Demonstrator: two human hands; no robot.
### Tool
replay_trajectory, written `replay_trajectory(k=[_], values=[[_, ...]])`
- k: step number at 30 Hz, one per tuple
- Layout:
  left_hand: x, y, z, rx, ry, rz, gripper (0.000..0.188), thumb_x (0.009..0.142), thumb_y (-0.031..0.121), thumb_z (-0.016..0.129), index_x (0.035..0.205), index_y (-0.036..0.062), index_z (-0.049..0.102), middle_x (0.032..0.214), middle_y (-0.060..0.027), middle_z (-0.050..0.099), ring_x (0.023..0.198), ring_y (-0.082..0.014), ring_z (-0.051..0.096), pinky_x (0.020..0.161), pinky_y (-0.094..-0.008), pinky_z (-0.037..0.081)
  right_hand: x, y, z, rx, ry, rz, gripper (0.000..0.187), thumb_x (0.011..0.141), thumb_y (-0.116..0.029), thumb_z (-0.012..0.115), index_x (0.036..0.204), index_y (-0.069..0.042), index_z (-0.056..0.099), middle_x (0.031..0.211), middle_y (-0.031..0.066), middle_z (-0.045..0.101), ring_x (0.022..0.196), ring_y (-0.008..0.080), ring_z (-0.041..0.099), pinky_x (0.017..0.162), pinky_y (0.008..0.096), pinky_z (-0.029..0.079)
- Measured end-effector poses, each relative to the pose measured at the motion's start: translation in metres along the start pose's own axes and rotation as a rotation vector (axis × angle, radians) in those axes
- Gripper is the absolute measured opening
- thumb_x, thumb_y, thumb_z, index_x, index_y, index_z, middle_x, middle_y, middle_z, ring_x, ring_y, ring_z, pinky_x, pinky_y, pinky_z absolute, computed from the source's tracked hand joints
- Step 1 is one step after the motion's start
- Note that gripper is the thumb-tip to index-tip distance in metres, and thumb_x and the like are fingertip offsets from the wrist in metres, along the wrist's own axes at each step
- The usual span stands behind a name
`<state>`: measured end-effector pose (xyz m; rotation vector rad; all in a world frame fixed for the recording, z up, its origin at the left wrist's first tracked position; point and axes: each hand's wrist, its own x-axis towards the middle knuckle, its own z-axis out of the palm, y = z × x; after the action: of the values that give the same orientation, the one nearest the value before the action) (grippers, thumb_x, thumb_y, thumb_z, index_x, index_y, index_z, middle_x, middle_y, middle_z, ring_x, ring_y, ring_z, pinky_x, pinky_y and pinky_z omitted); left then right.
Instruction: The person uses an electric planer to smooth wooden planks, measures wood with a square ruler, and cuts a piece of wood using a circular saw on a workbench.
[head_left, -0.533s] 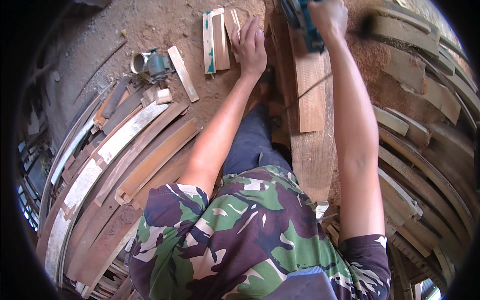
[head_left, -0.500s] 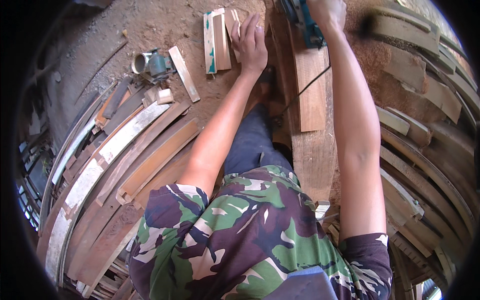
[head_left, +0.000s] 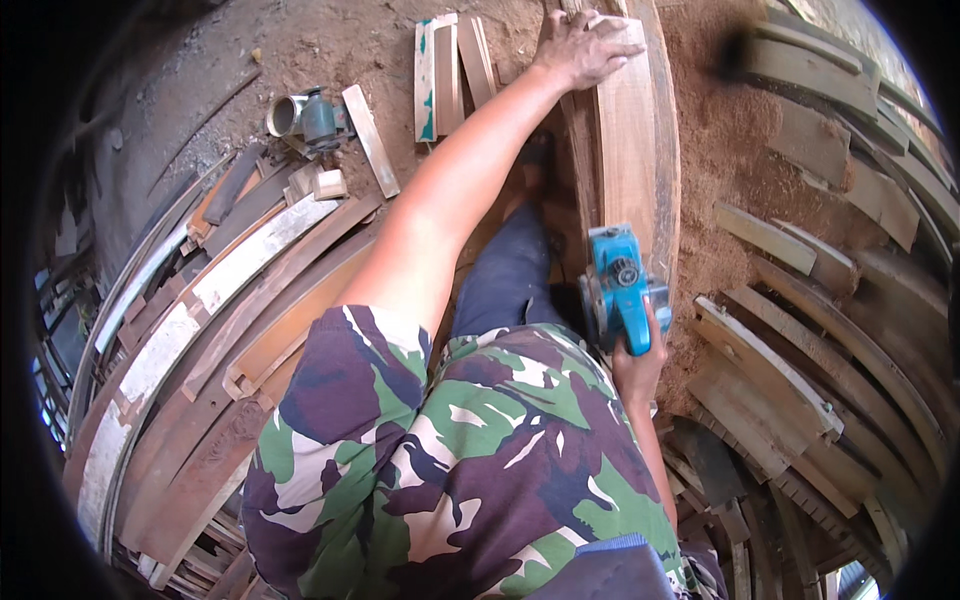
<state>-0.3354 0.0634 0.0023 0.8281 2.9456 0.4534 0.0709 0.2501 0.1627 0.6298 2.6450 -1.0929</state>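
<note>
A pale wooden board (head_left: 627,150) lies lengthwise on a longer, thicker plank (head_left: 664,160) in front of me. My left hand (head_left: 585,50) rests on the board's far end, its fingers spread over the top. My right hand (head_left: 638,372) is closed around the rear handle of a blue electric planer (head_left: 622,272). The planer sits at the near end of the board, close to my body. Its underside is hidden, so I cannot tell whether it touches the wood.
Left of the board, several cut wood strips (head_left: 448,80) lie on the dirt, near a grey-green metal machine part (head_left: 318,118) and a loose slat (head_left: 370,140). Stacked timber (head_left: 160,370) fills the left side. More boards (head_left: 770,360) and sawdust (head_left: 715,150) are at right.
The planer has come back from the board's far end to its near end in my right hand. My left hand has moved right, from beside the strips onto the board's far end.
</note>
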Motion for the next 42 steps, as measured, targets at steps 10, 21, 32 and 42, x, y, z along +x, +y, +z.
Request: replay_trajectory(k=[10, 21, 32, 42], values=[[0.012, -0.072, 0.010, -0.825, 0.227, -0.218, 0.048, 0.107, 0.040, 0.046, 0.150, 0.0228, 0.057, 0.150, -0.0139, 0.056, 0.144, -0.0341, 0.044, 0.119, -0.0671, 0.027, 0.161, -0.121, 0.041, -0.153, 0.069, -0.206, 0.055, 0.081, -0.014, 0.073, 0.136, -0.018, 0.070, 0.093, 0.0256, 0.075, 0.087, 0.0428, 0.075, 0.080, 0.0499, 0.059], [-0.119, 0.001, 0.002, -0.543, 0.439, -0.685, 0.045, 0.111, 0.042, 0.042, 0.145, 0.0227, 0.065, 0.154, -0.0049, 0.053, 0.138, -0.0343, 0.032, 0.120, -0.0547, 0.021, 0.362, -0.251, 0.052, -0.089, 0.222, -0.230, 0.039, 0.087, -0.014, 0.062, 0.122, -0.001, 0.072, 0.110, 0.0303, 0.073, 0.107, 0.0463, 0.071, 0.095, 0.0514, 0.057], [-0.084, 0.052, 0.052, -0.503, 0.206, -0.589, 0.068, 0.108, 0.054, 0.045, 0.166, 0.0223, 0.032, 0.171, -0.0261, 0.005, 0.151, -0.0538, 0.017, 0.121, -0.0666, 0.023, 0.151, -0.056, 0.006, 0.024, 0.085, -0.144, 0.047, 0.090, -0.007, 0.069, 0.136, -0.008, 0.067, 0.118, 0.0246, 0.074, 0.111, 0.0377, 0.073, 0.095, 0.0450, 0.057], [-0.080, 0.062, 0.067, -0.612, 0.462, -0.436, 0.069, 0.111, 0.053, 0.034, 0.164, 0.0080, 0.035, 0.170, -0.0328, -0.004, 0.155, -0.0526, 0.012, 0.127, -0.0588, 0.018, 0.072, -0.024, -0.010, 0.050, 0.093, 0.033, 0.062, 0.084, 0.005, 0.069, 0.143, -0.010, 0.065, 0.105, 0.0289, 0.076, 0.100, 0.0347, 0.078, 0.085, 0.0419, 0.058]])
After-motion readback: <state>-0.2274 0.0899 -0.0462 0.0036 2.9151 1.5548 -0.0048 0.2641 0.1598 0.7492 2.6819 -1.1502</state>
